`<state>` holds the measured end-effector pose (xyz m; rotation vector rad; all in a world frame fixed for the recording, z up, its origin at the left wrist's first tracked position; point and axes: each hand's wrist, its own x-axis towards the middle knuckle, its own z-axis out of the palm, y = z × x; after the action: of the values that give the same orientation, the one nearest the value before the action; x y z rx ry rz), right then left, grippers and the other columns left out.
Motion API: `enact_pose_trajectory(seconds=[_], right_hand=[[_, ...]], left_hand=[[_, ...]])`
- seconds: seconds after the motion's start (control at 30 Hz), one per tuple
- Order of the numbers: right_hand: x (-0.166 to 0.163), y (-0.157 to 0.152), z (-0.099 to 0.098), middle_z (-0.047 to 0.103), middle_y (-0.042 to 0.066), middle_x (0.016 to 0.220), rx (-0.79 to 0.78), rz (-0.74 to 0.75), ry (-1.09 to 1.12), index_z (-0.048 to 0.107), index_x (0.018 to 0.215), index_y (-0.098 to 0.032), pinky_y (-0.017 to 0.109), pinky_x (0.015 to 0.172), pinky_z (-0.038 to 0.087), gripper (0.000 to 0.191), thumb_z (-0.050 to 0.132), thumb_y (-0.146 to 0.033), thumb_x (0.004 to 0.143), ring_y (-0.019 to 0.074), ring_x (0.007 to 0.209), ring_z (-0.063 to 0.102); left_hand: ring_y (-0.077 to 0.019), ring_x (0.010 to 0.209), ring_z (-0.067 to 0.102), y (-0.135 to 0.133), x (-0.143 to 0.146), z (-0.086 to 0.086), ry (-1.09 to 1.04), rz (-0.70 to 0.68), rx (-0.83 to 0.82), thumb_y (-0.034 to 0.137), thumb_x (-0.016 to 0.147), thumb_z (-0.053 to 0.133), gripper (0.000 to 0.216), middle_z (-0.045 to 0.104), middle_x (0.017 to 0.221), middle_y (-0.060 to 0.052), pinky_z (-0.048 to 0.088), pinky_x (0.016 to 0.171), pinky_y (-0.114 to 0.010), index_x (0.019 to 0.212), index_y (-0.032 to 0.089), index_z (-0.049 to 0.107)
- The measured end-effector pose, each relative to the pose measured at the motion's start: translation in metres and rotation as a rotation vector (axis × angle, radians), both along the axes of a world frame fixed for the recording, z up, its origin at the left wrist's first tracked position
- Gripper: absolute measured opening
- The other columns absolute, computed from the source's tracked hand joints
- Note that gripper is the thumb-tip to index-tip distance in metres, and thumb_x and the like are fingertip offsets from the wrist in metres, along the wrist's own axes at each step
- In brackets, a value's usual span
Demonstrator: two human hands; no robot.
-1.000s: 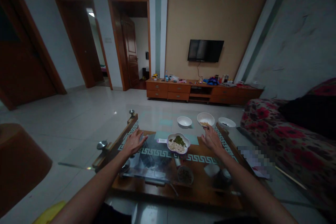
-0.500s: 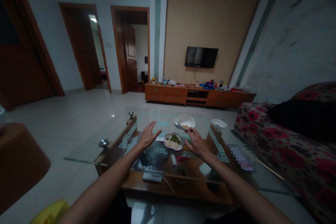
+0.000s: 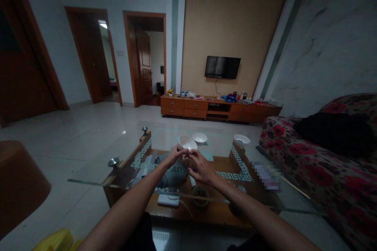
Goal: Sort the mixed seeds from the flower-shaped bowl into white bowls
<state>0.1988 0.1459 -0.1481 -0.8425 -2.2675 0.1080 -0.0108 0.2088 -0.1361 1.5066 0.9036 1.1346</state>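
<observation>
A small white bowl is held up and tilted over the coffee table, its pale inside partly showing. My left hand grips it at its lower left, fingers closed. My right hand is closed at the bowl's near rim, thumb and fingers bent. Below both hands sits a dish of food, mostly covered by my fingers. Just behind the held bowl, another white bowl stands on the glass.
A white bowl with dark bits stands at the right of the glass table. Under the glass are a white box with a cable and a round container. A flowered sofa flanks the right side; a brown stool-like object stands left.
The white bowl has moved left in my right hand and tilted over the food dish. My left hand, open before, has come in and taken hold of it.
</observation>
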Motion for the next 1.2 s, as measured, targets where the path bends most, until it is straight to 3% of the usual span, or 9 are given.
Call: enact_pose_trajectory(seconds=[0.13,0.23,0.4,0.57,0.83,1.0,1.1,1.2], right_hand=[[0.006,0.011,0.001,0.041,0.016,0.162,0.024,0.011,0.014,0.048,0.156,-0.027,0.054,0.122,0.045,0.071,0.067,-0.018,0.088,0.0327,0.150,0.046],[0.025,0.022,-0.005,0.040,0.018,0.164,0.059,-0.088,0.030,0.049,0.155,-0.024,0.056,0.121,0.045,0.066,0.062,-0.016,0.091,0.0324,0.149,0.047],[0.066,0.032,-0.021,0.039,0.020,0.165,0.015,-0.339,-0.055,0.050,0.154,-0.019,0.057,0.123,0.042,0.063,0.058,-0.017,0.092,0.0332,0.152,0.043],[0.086,0.030,-0.027,0.035,0.020,0.169,-0.037,-0.436,-0.157,0.050,0.156,-0.018,0.054,0.123,0.040,0.066,0.058,-0.017,0.091,0.0326,0.153,0.042],[0.084,0.031,-0.028,0.039,0.022,0.168,0.020,-0.439,-0.184,0.053,0.156,-0.017,0.054,0.121,0.041,0.070,0.063,-0.015,0.087,0.0334,0.144,0.051],[0.073,0.030,-0.021,0.059,0.019,0.152,0.035,-0.395,-0.092,0.063,0.146,-0.017,0.055,0.121,0.040,0.051,0.062,-0.024,0.095,0.0335,0.140,0.055],[0.063,0.031,-0.013,0.073,0.016,0.130,-0.057,-0.335,0.062,0.076,0.125,-0.019,0.052,0.115,0.044,0.035,0.057,-0.038,0.102,0.0309,0.126,0.063],[0.044,0.032,-0.012,0.078,0.013,0.113,-0.284,-0.213,0.284,0.080,0.106,-0.018,0.045,0.102,0.052,0.046,0.055,-0.055,0.102,0.0289,0.109,0.069]], left_hand=[[-0.0355,0.108,0.072,0.004,0.003,-0.002,-0.048,0.061,-0.012,0.064,0.067,0.087,0.077,0.078,0.116,-0.017,0.061,0.085,-0.043,0.124,0.014,0.069],[-0.0349,0.111,0.072,0.009,0.002,-0.004,-0.022,0.151,0.003,0.061,0.064,0.091,0.081,0.076,0.122,-0.017,0.061,0.088,-0.044,0.127,0.015,0.066],[-0.0341,0.113,0.071,0.011,-0.005,-0.012,0.222,0.238,0.093,0.051,0.062,0.095,0.080,0.076,0.121,-0.015,0.058,0.099,-0.045,0.126,0.016,0.064],[-0.0351,0.110,0.072,0.006,-0.006,-0.017,0.415,0.218,0.152,0.051,0.059,0.097,0.084,0.076,0.118,-0.013,0.056,0.098,-0.045,0.130,0.018,0.064],[-0.0369,0.118,0.069,0.003,-0.005,-0.003,0.784,0.232,0.354,0.056,0.066,0.091,0.094,0.073,0.130,-0.012,0.054,0.100,-0.047,0.147,0.022,0.055],[-0.0406,0.123,0.064,-0.006,-0.002,0.008,1.006,0.230,0.534,0.057,0.066,0.091,0.102,0.069,0.133,-0.015,0.049,0.104,-0.050,0.152,0.021,0.049],[-0.0402,0.123,0.062,-0.013,0.004,0.015,1.089,0.230,0.606,0.051,0.066,0.091,0.104,0.067,0.131,-0.016,0.048,0.104,-0.049,0.154,0.020,0.045],[-0.0390,0.126,0.059,-0.019,0.011,0.025,1.133,0.194,0.687,0.044,0.069,0.091,0.107,0.062,0.135,-0.017,0.046,0.104,-0.048,0.159,0.022,0.039]])
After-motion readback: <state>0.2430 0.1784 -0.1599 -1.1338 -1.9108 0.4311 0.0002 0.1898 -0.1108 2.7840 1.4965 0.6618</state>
